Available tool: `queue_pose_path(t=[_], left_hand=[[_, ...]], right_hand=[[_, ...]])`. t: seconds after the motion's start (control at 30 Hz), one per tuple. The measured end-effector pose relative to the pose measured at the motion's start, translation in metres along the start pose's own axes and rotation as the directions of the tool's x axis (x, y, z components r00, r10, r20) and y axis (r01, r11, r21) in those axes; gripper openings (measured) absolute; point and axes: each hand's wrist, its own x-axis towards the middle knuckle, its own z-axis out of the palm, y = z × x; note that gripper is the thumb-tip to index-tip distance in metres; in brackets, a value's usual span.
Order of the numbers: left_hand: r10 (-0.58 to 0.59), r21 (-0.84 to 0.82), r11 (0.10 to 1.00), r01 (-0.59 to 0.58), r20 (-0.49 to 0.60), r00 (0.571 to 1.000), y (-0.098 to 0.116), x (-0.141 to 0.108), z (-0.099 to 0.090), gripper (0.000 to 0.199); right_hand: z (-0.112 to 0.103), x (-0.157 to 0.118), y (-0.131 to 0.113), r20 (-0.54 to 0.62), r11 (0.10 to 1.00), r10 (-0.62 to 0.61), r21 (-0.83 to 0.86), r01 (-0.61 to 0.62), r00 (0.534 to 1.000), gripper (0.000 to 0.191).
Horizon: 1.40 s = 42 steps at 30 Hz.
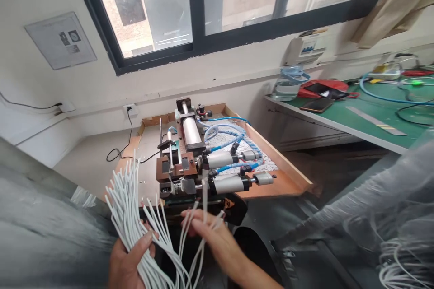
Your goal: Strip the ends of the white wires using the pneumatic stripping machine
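Note:
A thick bundle of white cables (127, 207) stands at the lower left, its cut ends fanned upward. My left hand (135, 255) is wrapped round the bundle, thumb across its front. Several cables lean away from it toward the right. Those looser strands are between the fingers of my right hand (212, 235), whose thumb and fingertips are pressed together at the lower middle. Just beyond both hands sits a pneumatic machine (183, 167) with silver cylinders and brown blocks; the hands are apart from it.
Blue air hoses (237, 137) loop over the wooden-edged tray (291, 174). On the right, a green bench (366, 117) holds a phone, a red bag and a ruler. Plastic-wrapped material (356, 189) and coiled white cable (400, 262) are at the lower right.

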Motion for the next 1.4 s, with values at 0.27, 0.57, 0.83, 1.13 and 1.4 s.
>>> queue_pose_path(t=[0.27,0.57,0.83,1.13,1.4], left_hand=[[0.073,-0.047,0.997,-0.066,0.155,0.985,-0.012,-0.006,-0.006,0.026],[0.05,0.046,0.997,-0.062,0.222,0.974,-0.014,-0.02,0.004,0.021],[0.009,0.105,0.994,-0.043,0.307,0.952,-0.015,-0.019,0.0,0.022],[0.004,0.091,0.996,-0.027,0.252,0.968,-0.019,-0.014,-0.001,0.024],[-0.003,0.07,0.997,-0.012,0.214,0.977,-0.018,-0.011,-0.003,0.024]], right_hand=[[-0.064,-0.025,-0.04,-0.584,0.891,-0.423,-0.407,0.202,0.693,0.021],[0.011,-0.012,-0.023,0.114,0.887,-0.119,-0.434,0.157,0.986,0.017],[0.026,0.004,-0.006,0.208,0.999,0.04,-0.021,-0.037,0.977,0.015],[0.029,0.002,0.018,0.177,0.98,0.144,0.114,-0.165,0.974,0.02],[0.034,-0.009,0.035,0.121,0.996,0.069,-0.06,-0.063,0.99,0.011]])
